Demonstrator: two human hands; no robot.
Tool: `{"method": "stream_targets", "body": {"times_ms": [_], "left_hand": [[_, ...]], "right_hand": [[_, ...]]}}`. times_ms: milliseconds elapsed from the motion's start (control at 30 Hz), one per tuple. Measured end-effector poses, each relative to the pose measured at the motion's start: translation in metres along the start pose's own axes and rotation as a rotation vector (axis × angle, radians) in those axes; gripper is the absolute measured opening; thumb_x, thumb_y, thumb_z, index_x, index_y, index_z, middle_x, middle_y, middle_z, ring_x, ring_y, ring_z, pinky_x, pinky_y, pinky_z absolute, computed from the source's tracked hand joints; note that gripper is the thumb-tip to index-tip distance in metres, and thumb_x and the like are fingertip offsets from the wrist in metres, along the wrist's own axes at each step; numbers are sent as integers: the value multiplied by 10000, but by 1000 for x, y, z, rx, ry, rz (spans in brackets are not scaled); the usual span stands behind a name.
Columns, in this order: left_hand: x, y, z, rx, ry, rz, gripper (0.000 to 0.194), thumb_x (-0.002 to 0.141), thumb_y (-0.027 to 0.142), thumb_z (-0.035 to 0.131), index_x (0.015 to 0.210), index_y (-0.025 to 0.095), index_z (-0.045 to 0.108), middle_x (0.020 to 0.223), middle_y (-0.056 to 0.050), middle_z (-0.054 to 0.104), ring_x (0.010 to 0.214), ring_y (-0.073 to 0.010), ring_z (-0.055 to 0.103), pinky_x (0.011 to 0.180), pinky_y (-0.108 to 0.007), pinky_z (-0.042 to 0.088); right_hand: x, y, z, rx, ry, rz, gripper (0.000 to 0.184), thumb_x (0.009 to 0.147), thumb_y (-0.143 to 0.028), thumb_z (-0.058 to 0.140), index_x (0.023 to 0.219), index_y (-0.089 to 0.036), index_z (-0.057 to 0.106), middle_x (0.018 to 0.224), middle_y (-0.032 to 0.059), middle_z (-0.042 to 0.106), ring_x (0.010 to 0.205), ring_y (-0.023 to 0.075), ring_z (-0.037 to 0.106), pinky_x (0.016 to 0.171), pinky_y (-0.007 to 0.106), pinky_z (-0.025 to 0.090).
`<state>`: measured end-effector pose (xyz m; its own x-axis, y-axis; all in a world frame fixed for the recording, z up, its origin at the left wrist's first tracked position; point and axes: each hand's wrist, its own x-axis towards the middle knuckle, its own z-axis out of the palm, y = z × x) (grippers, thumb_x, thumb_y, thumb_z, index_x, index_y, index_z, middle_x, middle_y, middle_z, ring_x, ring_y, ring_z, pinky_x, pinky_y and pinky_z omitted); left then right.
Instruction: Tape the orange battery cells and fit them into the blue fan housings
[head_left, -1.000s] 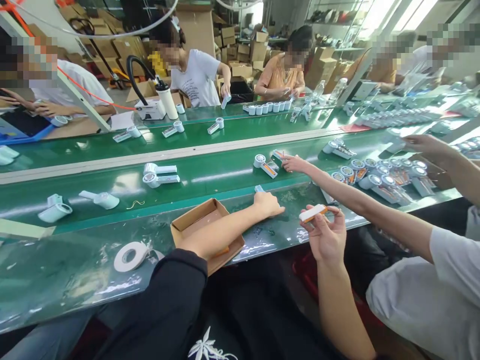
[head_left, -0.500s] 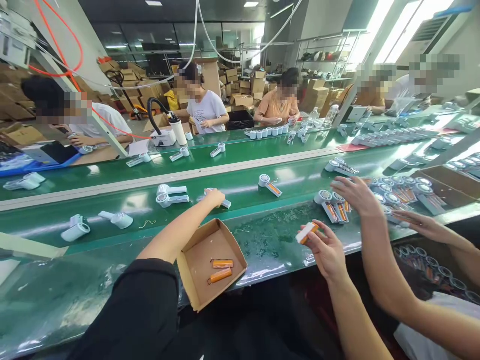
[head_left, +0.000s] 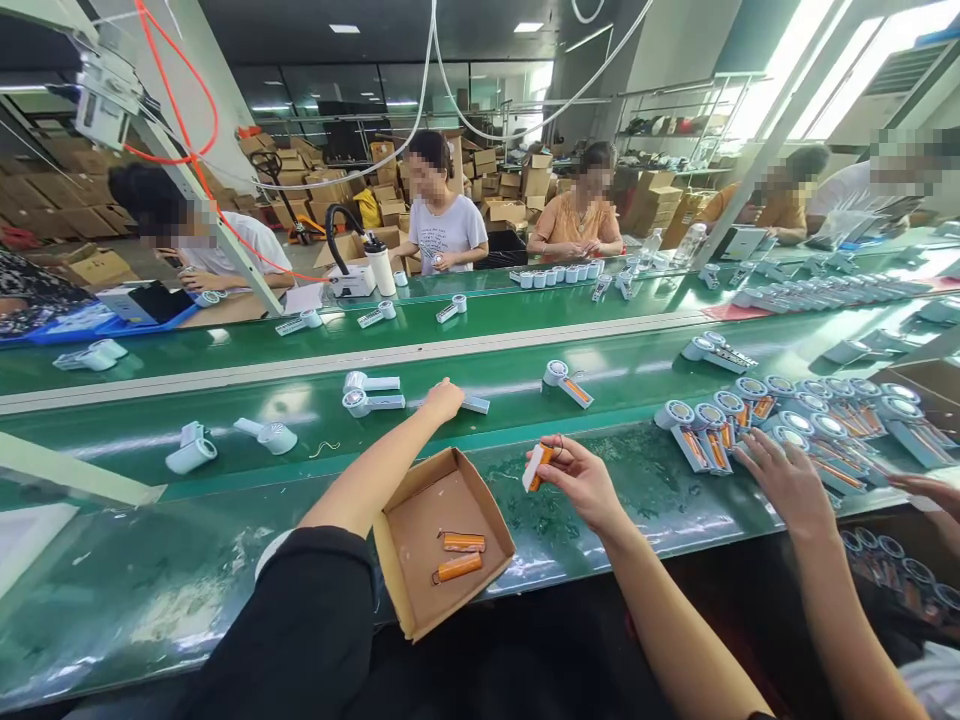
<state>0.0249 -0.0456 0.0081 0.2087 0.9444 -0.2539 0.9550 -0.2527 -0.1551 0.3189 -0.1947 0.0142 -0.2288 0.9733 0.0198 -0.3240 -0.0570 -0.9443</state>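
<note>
My left hand (head_left: 444, 399) reaches over the green belt, its fingers closed on the head of a pale grey handheld fan. That fan's handle (head_left: 477, 405) sticks out to the right; its head is hidden under the hand. Between the thumb and fingers of my right hand (head_left: 581, 480) is an orange battery (head_left: 537, 468) with a white pad on one side and a thin wire at its top. Below my left forearm stands a shallow cardboard box (head_left: 397, 575) holding two orange batteries (head_left: 459, 568).
Several handheld fans (head_left: 375, 402) lie along the conveyor belt (head_left: 510, 385). One fan with an orange battery (head_left: 568, 383) lies ahead. At right, a co-worker's hands (head_left: 791, 485) are at a cluster of fans (head_left: 814, 425). Other people sit across the line.
My right hand has moved left with the battery, closer to the box, and the battery has turned more upright. My left hand now covers the fan's head. The co-worker's near hand has lowered.
</note>
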Motion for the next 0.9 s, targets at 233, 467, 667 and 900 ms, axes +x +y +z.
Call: {"method": "stream_targets", "body": {"times_ms": [233,467,667,900], "left_hand": [[-3,-11,-3,-9,4,197,230,931,201,709,1156,232,743,1341,-110,678,1299,-281,570,968,-391,588],[-3,4,4,-26,-3,381,357,830,81,701,1098,303,782,1286,-60,726,1319,-264,550,940,-308,564],[-3,15,6,0,7,427,339,815,28,669,1022,262,800,1260,-94,726,1329,-284,533,920,-310,570],[6,24,7,-11,0,418,301,851,66,630,1016,252,800,1187,-100,753,1259,-286,554,903,-338,573]], "right_hand": [[-14,12,-26,-9,93,24,522,606,-426,1009,1018,-213,769,941,96,838,857,275,794,738,410,668],[-20,16,-36,-11,136,40,531,616,-425,1009,1034,-208,763,937,115,835,895,308,795,695,399,662],[-22,24,-34,0,162,52,555,601,-430,1014,1043,-206,764,930,110,837,853,288,795,684,385,659],[-29,18,-30,-12,130,76,547,581,-435,1023,1014,-214,769,921,92,841,836,268,798,750,403,665]]}}
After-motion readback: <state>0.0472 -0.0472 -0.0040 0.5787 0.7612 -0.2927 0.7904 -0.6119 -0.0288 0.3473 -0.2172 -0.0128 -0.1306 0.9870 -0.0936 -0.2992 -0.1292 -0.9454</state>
